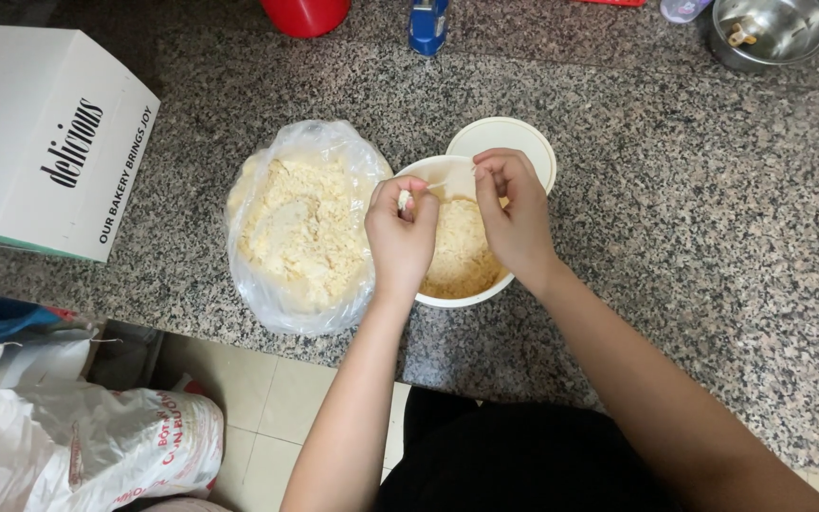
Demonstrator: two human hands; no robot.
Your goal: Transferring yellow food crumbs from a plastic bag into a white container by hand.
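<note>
A white round tub (457,298) of pale yellow crumbly powder stands on the speckled granite counter (675,246). Both my hands hover over it. My left hand (400,237) is closed, pinching a small pale lump between thumb and fingers. My right hand (514,213) is curled beside it with its fingertips pinched together above the powder; what it holds is hidden. The tub's white lid (514,142) lies just behind the tub. To the left, an open clear plastic bag (300,228) holds more of the same powder.
A white cardboard box (40,142) sits at the counter's left end. At the back stand a red container (305,14), a blue bottle (427,27) and a steel pot (770,33). A white printed sack (87,446) lies on the tiled floor below.
</note>
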